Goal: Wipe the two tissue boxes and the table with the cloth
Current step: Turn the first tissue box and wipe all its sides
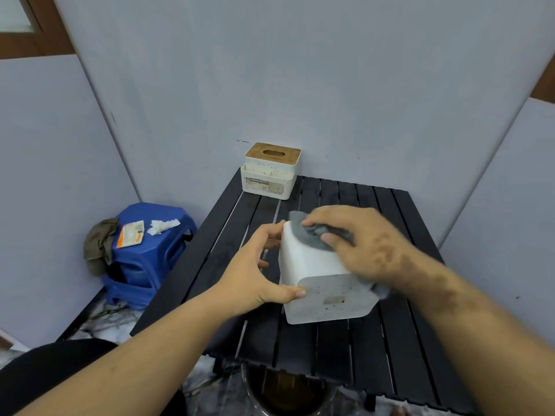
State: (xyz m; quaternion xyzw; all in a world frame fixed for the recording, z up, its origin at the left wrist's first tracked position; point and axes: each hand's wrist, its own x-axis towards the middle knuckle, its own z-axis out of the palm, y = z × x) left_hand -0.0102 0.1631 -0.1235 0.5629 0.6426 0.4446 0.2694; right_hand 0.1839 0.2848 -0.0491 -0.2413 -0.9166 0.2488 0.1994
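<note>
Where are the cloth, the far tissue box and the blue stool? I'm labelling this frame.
cloth point(312, 237): head view, grey fold on the near box.
far tissue box point(270, 183): head view, white front wall.
blue stool point(156, 250): head view, its side below the seat.

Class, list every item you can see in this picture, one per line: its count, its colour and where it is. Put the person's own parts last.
near tissue box: one, white, lying on its side mid-table
far tissue box: one, white with wooden lid, upright at the table's far edge
cloth: one, grey, on the near tissue box
table: one, black slatted, centre
stools: stacked, blue, left of the table
rag: one, olive, draped over the stools
packet: one, white and orange, on the stools
crumpled tissue: one, white, on the stools
left hand: grips the near tissue box
right hand: presses the cloth
</note>
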